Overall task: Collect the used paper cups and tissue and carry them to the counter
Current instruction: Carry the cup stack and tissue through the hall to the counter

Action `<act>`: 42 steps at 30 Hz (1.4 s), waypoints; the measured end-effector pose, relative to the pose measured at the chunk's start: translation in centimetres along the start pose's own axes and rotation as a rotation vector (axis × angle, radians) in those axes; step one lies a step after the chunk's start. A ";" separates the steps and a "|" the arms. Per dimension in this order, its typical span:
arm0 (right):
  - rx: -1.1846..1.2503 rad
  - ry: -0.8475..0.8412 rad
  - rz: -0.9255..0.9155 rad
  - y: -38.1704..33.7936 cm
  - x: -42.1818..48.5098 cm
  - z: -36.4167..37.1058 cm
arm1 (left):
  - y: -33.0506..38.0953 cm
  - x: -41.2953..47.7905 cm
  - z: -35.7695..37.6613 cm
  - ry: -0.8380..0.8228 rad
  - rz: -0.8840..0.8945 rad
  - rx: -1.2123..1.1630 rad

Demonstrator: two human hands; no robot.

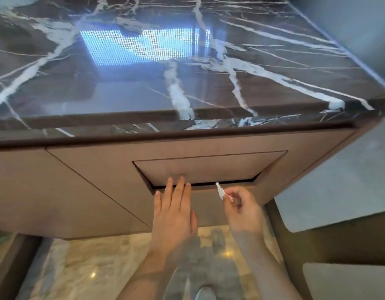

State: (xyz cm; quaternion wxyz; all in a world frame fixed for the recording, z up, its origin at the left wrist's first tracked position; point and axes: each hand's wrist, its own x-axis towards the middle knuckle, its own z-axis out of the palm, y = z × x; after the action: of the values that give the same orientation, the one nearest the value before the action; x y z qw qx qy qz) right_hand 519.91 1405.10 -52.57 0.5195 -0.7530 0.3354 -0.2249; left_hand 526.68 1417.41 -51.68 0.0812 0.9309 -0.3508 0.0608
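I stand in front of a counter with a dark marble top [187, 83] veined in white. Set into its brown wooden front is a hinged flap panel [209, 167] with a dark gap along its lower edge. My left hand [174, 208] presses flat on the flap's lower edge with straight fingers. My right hand [243, 211] pinches a small white piece of tissue [220, 191] just right of the left hand, its tip at the gap. No paper cups are in view.
The counter's wooden front [79, 191] stretches to the left. Below lies a glossy beige marble floor [90, 267], with my shoe [205, 293] at the bottom. A dark frame [338, 243] and a grey floor are at the right.
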 end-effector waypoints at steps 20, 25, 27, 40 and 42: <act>0.003 0.049 -0.023 3.6 6.2 3.2 | -0.8 3.0 2.3 0.042 -0.011 0.035; 0.126 0.046 0.062 4.2 7.0 4.0 | -1.0 3.1 2.4 0.043 -0.001 0.054; 0.190 0.021 0.087 4.2 6.8 4.1 | -0.9 3.0 2.4 0.057 0.007 0.070; -0.046 0.005 -0.071 0.7 1.4 0.9 | 0.2 0.0 0.6 -0.100 -0.027 -0.018; -0.093 -0.005 -0.103 -0.4 0.3 0.2 | 0.4 -0.6 -0.1 -0.148 -0.061 -0.076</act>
State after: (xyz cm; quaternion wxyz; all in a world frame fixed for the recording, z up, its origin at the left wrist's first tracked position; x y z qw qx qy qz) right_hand 520.39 1405.10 -52.24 0.4726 -0.7931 0.3050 -0.2337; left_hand 525.93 1417.52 -51.62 0.0923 0.9394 -0.3294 -0.0240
